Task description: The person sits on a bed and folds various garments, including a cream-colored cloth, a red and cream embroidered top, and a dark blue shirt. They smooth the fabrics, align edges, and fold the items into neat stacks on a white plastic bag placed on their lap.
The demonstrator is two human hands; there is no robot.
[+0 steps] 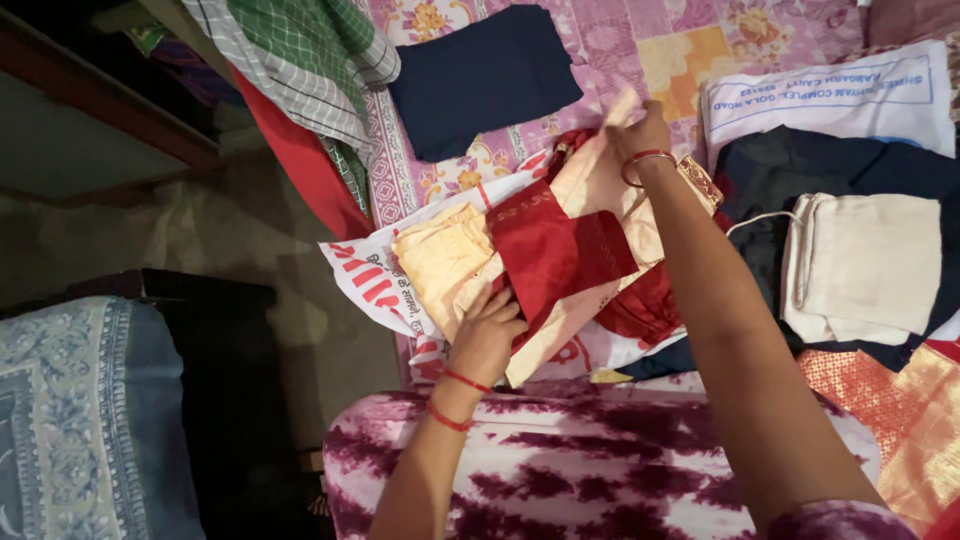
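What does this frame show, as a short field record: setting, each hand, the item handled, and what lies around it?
setting: bed with a pink floral sheet, seen from above
left hand: pressing on the near edge of the red and cream cloth
right hand: lifting the far end of the same cloth
under the cloth: white plastic bag with red print
nearby: folded navy garment, folded cream garment, white printed bag, checked green cloth
foreground: purple tie-dye fabric

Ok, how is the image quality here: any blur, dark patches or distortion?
Head view: the right hand is slightly motion-blurred, while the left hand and the red-and-cream folded cloth are sharp; the floor at left lies in deep shadow; the bed is evenly lit, with no glare; edges show mild wide-angle stretch.
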